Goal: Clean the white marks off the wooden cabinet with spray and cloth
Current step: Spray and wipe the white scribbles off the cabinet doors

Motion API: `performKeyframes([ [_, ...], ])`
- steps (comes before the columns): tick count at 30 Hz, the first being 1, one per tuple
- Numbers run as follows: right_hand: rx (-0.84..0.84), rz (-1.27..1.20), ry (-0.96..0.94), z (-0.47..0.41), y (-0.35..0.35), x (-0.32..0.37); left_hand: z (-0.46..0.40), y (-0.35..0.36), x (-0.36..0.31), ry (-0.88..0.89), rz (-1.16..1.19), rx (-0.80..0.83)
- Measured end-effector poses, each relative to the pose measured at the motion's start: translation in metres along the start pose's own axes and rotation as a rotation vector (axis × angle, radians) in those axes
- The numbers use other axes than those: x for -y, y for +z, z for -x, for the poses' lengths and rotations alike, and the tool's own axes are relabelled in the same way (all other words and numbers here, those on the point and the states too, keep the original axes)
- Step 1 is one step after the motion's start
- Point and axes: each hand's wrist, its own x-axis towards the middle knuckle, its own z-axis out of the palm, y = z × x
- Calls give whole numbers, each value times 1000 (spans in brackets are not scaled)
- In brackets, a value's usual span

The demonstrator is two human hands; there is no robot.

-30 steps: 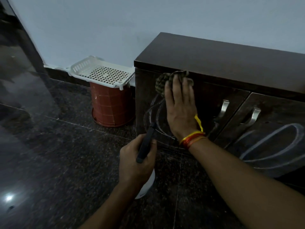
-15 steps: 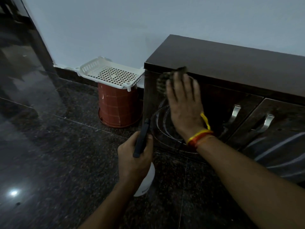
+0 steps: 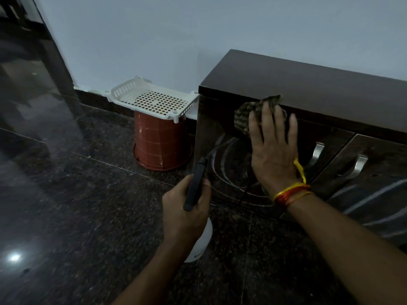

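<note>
cloth pressed flat to the marked cabinet door

a striped cloth point(image 3: 247, 116) is pressed against the upper part of the left door of the dark wooden cabinet point(image 3: 308, 84) by the right hand point(image 3: 272, 150), whose fingers are laid out straight and spread over the fabric, just under the overhanging top edge. the grip of this hand is flat and apart, nothing being pinched. red and yellow threads point(image 3: 290, 194) are tied round the right wrist.

curved white marks point(image 3: 222, 164) are seen on the door below and to the left of the cloth, and more white lines point(image 3: 363, 199) are seen on the next door, past two metal handles point(image 3: 318, 151).

a spray bottle point(image 3: 195, 188) is held by the left hand point(image 3: 185, 208) low in front of the cabinet, the fingers being curled round its dark head, with the white body showing below the hand. the nozzle is pointed towards the marked door.

beside the cabinet, a white perforated basket point(image 3: 152, 100) is rested on an upturned red bucket point(image 3: 160, 144) on the dark polished floor point(image 3: 77, 205).
</note>
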Motion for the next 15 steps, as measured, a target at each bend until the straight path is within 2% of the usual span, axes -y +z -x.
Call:
performKeyframes([
  [3, 13, -51, -6, -11, -1, 15, 2, -5, -2, 10, -3, 13],
  [10, 18, -65, -203, -61, 1, 75, 6, -22, 3, 35, -92, -13],
  [15, 51, -20, -274, -63, 2, 66, 8, -15, -2, 23, -84, -28],
])
